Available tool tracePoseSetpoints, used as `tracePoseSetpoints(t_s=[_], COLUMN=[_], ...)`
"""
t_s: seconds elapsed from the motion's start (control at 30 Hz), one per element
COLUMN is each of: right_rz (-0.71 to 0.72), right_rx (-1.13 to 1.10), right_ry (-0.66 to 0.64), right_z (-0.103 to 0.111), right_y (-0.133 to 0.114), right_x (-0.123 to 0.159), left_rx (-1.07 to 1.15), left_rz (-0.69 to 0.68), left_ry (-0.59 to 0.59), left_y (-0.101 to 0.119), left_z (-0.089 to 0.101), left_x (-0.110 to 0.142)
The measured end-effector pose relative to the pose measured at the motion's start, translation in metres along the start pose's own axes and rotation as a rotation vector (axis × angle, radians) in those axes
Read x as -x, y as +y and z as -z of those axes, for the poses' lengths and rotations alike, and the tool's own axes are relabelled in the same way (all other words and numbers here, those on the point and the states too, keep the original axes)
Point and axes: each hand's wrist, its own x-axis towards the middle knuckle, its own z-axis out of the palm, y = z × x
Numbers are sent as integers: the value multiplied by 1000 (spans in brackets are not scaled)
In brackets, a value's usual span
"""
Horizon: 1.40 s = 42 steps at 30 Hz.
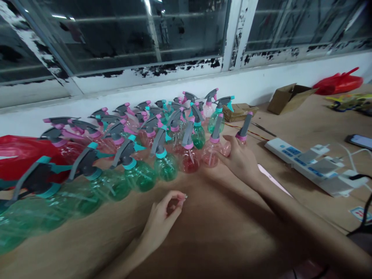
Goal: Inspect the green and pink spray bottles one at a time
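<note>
Reaching with right hand [241, 159]: beside pink bottle [210, 154]; we couldn't tell grip.
Left hand [163, 214]: curled narrow, empty.
Collar [215, 140]: seemed stiffest hold, bottle light.

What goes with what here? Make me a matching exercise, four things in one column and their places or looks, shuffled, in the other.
1. power strip
2. open box
3. right hand
4. left hand

A. at the pink-collared spray bottles
B. white, with plugs in it
C. apart from the bottles, nearer the person
D. brown, near the wall

Pairs: 1-B, 2-D, 3-A, 4-C
</note>
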Motion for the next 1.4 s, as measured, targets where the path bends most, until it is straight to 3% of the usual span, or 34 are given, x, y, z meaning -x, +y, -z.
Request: tracePoseSetpoints(t_s=[0.3,0.63,0.87,1.1,1.23,1.4], right_rz=[-23,26,98,199,266,298], right_rx=[-66,12,-1,-118,-227,-348], right_ry=[-117,-179,-217,-225,-202,-148], right_z=[-15,-2,15,30,28,14], right_y=[1,0,-10,-31,-43,-55], right_x=[-12,-4,28,68,84,95], left_rx=[-9,20,33,22,49,7], left_rz=[27,19,-86,-217,-283,-277], left_ry=[1,-12,33,47,-11,58], left_y=[-1,1,16,60,74,73], left_z=[-2,-4,-5,-16,-22,-20], left_x=[3,4,-7,-36,-43,-37])
